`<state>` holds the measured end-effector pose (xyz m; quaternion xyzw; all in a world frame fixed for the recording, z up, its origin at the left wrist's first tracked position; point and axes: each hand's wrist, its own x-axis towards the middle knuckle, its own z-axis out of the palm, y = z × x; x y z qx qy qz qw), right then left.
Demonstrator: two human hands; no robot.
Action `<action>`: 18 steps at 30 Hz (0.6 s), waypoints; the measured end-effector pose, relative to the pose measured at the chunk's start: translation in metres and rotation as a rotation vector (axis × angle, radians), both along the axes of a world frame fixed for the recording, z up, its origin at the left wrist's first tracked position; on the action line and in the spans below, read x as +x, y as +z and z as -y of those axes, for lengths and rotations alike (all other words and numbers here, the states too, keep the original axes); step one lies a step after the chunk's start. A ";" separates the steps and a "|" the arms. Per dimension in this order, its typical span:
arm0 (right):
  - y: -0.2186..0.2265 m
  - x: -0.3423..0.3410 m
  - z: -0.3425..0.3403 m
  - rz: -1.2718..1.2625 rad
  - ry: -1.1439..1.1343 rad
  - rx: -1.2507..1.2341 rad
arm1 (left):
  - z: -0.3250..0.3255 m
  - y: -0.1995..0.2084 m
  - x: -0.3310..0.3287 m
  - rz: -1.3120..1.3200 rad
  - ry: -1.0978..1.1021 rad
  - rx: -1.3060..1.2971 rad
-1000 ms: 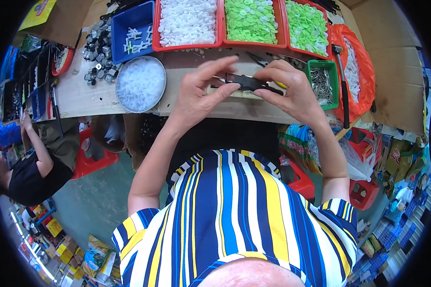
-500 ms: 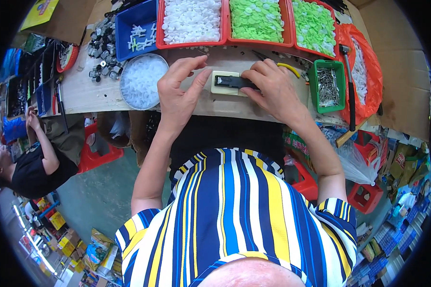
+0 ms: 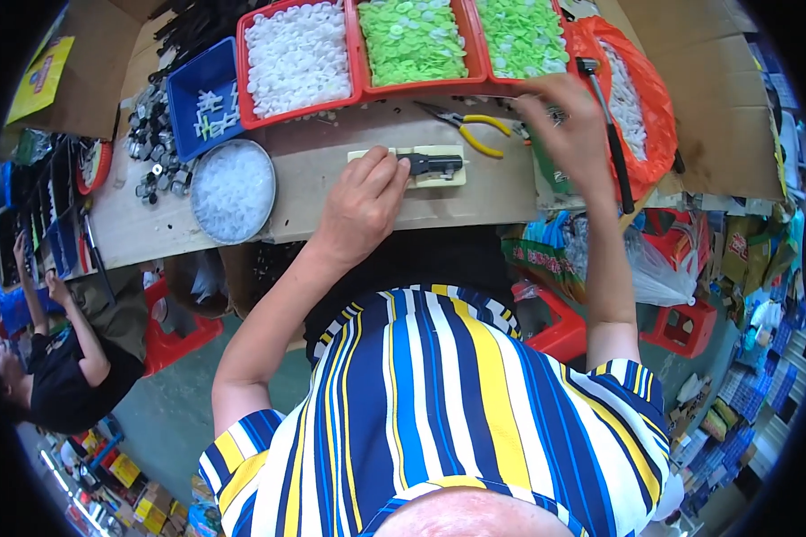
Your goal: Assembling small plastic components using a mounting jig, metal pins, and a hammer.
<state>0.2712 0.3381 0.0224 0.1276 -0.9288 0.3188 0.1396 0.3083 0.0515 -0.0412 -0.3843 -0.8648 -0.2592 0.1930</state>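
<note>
Cream block [image 3: 452,180]: flat on the worktop [image 3: 304,170]; the landmark for the places below.
Black part [image 3: 434,165]: lying lengthwise on top of the cream block, its left end covered by fingers.
Left hand [image 3: 360,208]: over the left end of the cream block, thumb and fingers drawn together, apparently pinching the black part's left end.
Right hand [image 3: 564,125]: to the right of the cream block, over the green tray [image 3: 546,167], fingers curled and blurred; whether it holds anything, I cannot tell.
Pliers [image 3: 458,119]: beyond the cream block and slightly right, yellow handles apart, untouched.
Round dish [image 3: 274,192]: left of the cream block, well apart, filled with whitish pieces.
Step in hand: probably steadying the black part with one hand while the other reaches for a small piece.
Next move: seems to call for a fine fingertip pick-up right of the cream block, with the black part kept steady.
</note>
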 end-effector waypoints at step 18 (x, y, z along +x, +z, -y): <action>0.018 0.011 -0.101 0.085 -0.374 0.221 | -0.008 0.002 -0.003 -0.096 -0.007 -0.069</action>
